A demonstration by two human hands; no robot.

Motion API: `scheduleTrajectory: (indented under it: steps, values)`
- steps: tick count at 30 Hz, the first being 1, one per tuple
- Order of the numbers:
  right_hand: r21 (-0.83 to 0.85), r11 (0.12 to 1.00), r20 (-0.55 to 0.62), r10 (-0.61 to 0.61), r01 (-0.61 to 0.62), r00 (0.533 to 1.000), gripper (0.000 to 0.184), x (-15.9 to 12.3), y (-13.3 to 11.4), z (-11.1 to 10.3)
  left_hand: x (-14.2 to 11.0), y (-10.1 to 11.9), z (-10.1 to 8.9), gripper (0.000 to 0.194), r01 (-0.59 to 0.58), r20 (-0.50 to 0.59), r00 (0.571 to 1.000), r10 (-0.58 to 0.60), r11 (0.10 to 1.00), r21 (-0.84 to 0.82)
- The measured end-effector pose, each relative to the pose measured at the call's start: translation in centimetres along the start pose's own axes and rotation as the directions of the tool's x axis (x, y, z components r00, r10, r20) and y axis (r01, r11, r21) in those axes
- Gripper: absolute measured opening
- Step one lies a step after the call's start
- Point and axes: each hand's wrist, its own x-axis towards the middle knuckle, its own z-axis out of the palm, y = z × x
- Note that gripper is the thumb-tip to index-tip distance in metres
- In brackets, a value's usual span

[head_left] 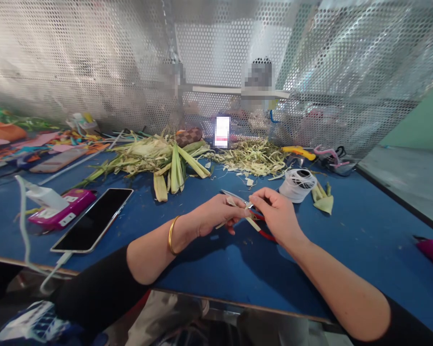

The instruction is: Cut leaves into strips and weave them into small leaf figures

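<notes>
Fingertip work: A person's left hand and right hand meet above the blue tabletop, between its near edge and the husks along its far edge.
Left grip: Thumb and fingers pinch a narrow, pale yellow-green strip of plant husk.
Right grip: Thumb and forefinger press together on a small pale end, apparently of the same strip.
Husk strip: Flat, thin and slightly curved, it hangs between the hands, its free end slanting toward the near edge; the fingers hide its middle.
Step in hand: Shaping or parting the strip by fingertip, it appears; which of the two, one cannot tell.
Next move: Likely calls for a light, even pinch on both sides, since so thin a strip could tear.
Scissors: A silver-bladed, red-handled pair sits beneath the hands, partly hidden.
Thread: A white spool with a dark core stands just beyond the right hand.
Far edge: A heap of long, pale green husks lies left of a pile of curled, yellowish shreds.
Near left corner: A black-screened phone rests beside a magenta power strip.
</notes>
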Motion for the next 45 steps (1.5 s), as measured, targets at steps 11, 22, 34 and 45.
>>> scheduleTrajectory:
  steps: [11,22,34,45]
  values:
    - [0.115,0.992,0.016,0.058,-0.06,0.998,0.03,0.8,0.0,-0.7,0.2,-0.2,0.1,0.032,0.026,-0.166,0.984,-0.06,0.98,-0.195]
    - [0.228,0.929,0.339,0.205,-0.291,0.918,0.027,0.6,-0.2,-0.6,-0.1,-0.3,0.6,0.036,-0.015,0.053,0.999,0.011,0.997,0.078]
    - [0.208,0.966,0.131,0.127,-0.153,0.983,0.026,0.1,-0.2,0.4,-0.4,-0.2,0.7,0.045,-0.086,0.071,0.995,0.074,0.977,0.194]
    - [0.146,0.984,0.125,0.089,-0.107,0.988,0.027,0.2,-0.1,0.2,-0.4,-0.3,1.0,0.037,0.004,-0.035,0.999,0.001,0.989,0.146]
